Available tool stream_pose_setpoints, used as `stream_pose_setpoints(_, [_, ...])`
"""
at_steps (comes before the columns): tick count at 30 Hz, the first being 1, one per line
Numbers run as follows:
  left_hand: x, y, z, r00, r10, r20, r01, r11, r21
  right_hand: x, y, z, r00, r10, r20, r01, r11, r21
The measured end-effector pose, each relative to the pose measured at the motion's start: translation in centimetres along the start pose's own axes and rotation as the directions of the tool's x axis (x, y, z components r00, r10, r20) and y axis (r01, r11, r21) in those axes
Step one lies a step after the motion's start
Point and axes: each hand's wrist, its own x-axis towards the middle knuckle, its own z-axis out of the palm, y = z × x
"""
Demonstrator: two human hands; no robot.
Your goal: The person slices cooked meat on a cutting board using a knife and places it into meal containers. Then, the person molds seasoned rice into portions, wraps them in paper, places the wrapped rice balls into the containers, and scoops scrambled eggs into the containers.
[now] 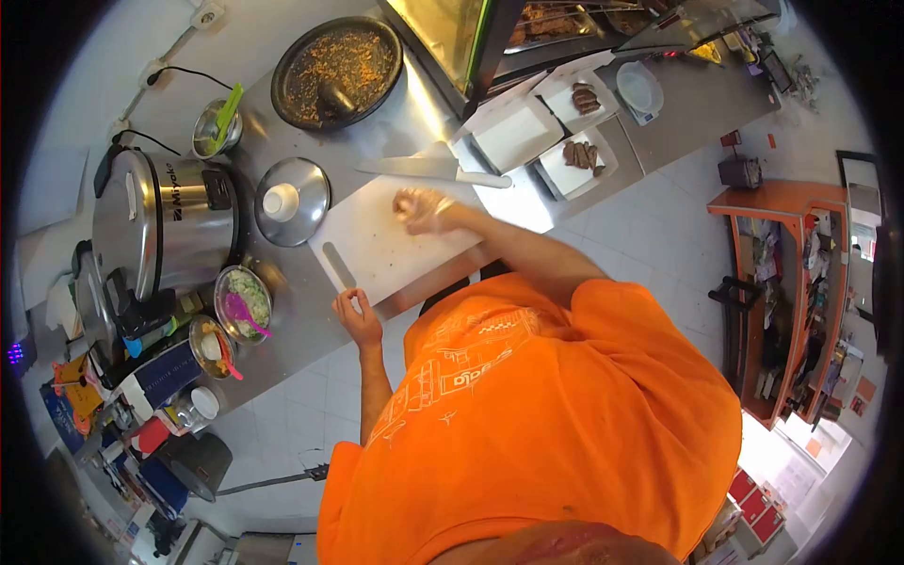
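A white cutting board (377, 254) with a grey slot along its left side lies on the counter, dotted with small dark crumbs. At its near left corner, my left hand (358, 315) has its fingers curled against the edge by the slot. My right hand (421, 209) is over the upper right of the board, fingers curled in and slightly blurred; whatever may be inside them is hidden. Just beyond it, a large knife (433, 169) with a white handle lies across the board's far edge, apart from my hand. To the right, open white boxes (565, 179) hold slices of dark meat (582, 155).
On the left stand a metal lid (292, 201), a large rice cooker (169, 221), and a bowl of chopped greens (243, 301) with a purple spoon. A stone mortar (336, 73) with orange-brown paste sits at the back. A glass display case (546, 33) borders the far right.
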Motion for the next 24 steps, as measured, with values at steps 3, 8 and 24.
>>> stream_pose_setpoints(3, [1.1,2.4,2.6,0.99,-0.046,0.131,0.059,0.994,-0.095,-2.8,-1.3,-13.1,0.962,0.011,0.272,0.072,0.953,-0.294])
stream_pose_setpoints(8, [7.5,12.5,12.6,0.882,0.022,0.47,0.144,0.939,-0.313,4.0,18.7,-21.0,0.693,0.018,0.72,0.639,0.446,-0.626])
stream_pose_setpoints(24, [11.7,16.7,25.4,0.962,-0.236,-0.138,0.188,0.937,-0.295,-14.1,6.7,-16.0,0.987,0.156,-0.048,-0.158,0.987,-0.037])
